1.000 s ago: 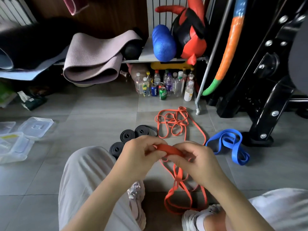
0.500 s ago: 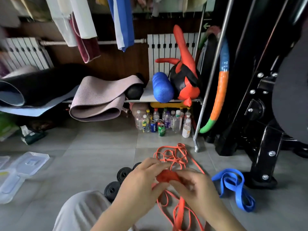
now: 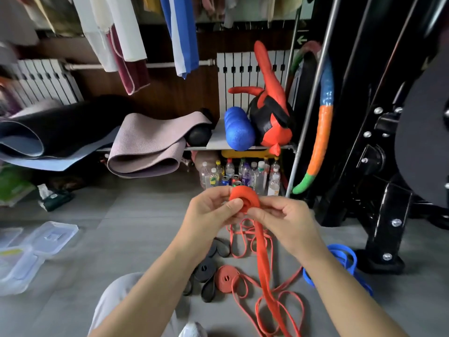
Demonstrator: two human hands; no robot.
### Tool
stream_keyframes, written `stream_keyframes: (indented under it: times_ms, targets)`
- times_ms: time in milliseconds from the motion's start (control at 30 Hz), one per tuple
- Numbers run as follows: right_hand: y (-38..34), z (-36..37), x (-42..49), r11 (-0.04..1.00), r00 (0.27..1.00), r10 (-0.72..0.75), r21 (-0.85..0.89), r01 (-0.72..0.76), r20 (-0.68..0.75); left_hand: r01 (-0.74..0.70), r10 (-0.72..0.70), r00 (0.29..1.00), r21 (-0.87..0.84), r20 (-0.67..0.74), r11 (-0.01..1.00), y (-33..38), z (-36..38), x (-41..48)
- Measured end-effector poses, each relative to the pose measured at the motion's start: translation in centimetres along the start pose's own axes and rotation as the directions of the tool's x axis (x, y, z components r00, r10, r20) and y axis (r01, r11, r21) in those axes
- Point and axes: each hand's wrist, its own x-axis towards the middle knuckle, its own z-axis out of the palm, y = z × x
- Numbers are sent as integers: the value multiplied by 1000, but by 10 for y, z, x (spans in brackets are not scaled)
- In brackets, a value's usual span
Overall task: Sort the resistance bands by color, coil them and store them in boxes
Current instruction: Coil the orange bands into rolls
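My left hand (image 3: pixel 211 212) and my right hand (image 3: pixel 284 220) both pinch a partly wound coil of orange resistance band (image 3: pixel 245 199), held up in front of me. Its loose tail (image 3: pixel 264 266) hangs down to a tangle of thin orange bands (image 3: pixel 245 242) on the floor. One finished orange coil (image 3: pixel 226 278) lies on the floor beside several black coiled bands (image 3: pixel 206 271). A loose blue band (image 3: pixel 345 261) lies to the right, partly hidden by my right forearm.
Clear plastic boxes and lids (image 3: pixel 36 249) sit on the grey tile floor at the left. Bottles and cans (image 3: pixel 240 176) stand under a low shelf with mats and a blue roller (image 3: pixel 239 128). A black machine frame (image 3: pixel 386 190) stands at the right.
My hands have risen with the orange coil, which has grown from a flat strip into a round roll. The camera has tilted upward, so the clothes rail shows.
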Motion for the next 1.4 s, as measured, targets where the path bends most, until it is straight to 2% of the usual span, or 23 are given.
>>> stream_keyframes:
  times_ms: [67,133,167,200,267,367,400,433,467,533,600,700,767,833,900,967,1033,1100,1167,1233,1300,1333,1400]
  targets:
    - [0,4,2,999,999,-33,-12,33,-21,65,-66,998,-157,-1,985,-4,4,-1]
    - [0,3,6,996,998,-52,-70,50,-29,88,-91,996,-144,-11,986,-5,6,1]
    - [-1,1,8,992,998,-55,-113,52,-23,72,-72,997,-6,-29,997,-3,4,4]
    - [-1,-1,10,983,998,-68,-169,66,-8,25,-16,999,210,-47,977,-1,0,8]
    - [-3,-7,17,939,992,-114,-321,123,45,-105,129,992,588,0,802,8,-5,16]
    - [-13,-11,26,855,980,-146,-482,194,136,-247,201,966,794,160,556,26,-5,23]
    - [-17,-11,28,840,977,-148,-502,206,154,-263,208,961,831,182,489,31,-5,25]
    - [-21,-11,31,834,976,-150,-510,211,158,-265,214,959,844,183,467,36,-4,27]
    - [-23,-12,33,849,976,-160,-483,213,149,-260,221,961,829,169,496,38,-5,30]
    - [-27,-13,35,922,979,-173,-333,199,106,-239,221,968,712,120,660,41,-7,34]
    - [-28,-13,35,955,980,-184,-221,196,74,-202,202,977,543,61,815,40,-7,36]
    - [-21,-10,35,982,989,-145,-118,148,30,-106,120,992,238,-46,965,30,-2,34]
    - [-15,-7,34,991,991,-134,-32,133,-13,-23,24,997,13,-72,1000,20,4,30]
    - [-9,-3,32,988,989,-137,63,140,-52,52,-65,996,-177,-69,983,11,9,26]
    - [-5,-2,31,985,989,-132,102,138,-63,98,-116,992,-265,-53,959,5,12,23]
    - [-3,-5,32,992,993,-114,50,115,-24,129,-137,989,-156,-46,979,6,10,23]
    - [-5,-12,36,993,995,-95,-68,98,43,97,-89,995,206,-48,974,11,2,27]
    - [-12,-17,42,969,992,-90,-224,109,94,-40,52,999,576,-5,816,20,-7,34]
    - [-20,-19,49,917,986,-96,-373,140,136,-183,149,982,766,115,616,32,-9,42]
    - [-30,-18,55,836,975,-119,-512,199,185,-268,153,963,872,224,410,44,-3,46]
    - [-39,-17,58,785,967,-137,-572,237,214,-296,149,953,913,263,283,52,4,50]
    - [-42,-17,59,792,966,-137,-561,238,217,-296,166,952,915,258,273,54,5,51]
    - [-45,-20,58,852,972,-132,-479,213,196,-287,206,953,880,223,379,53,5,53]
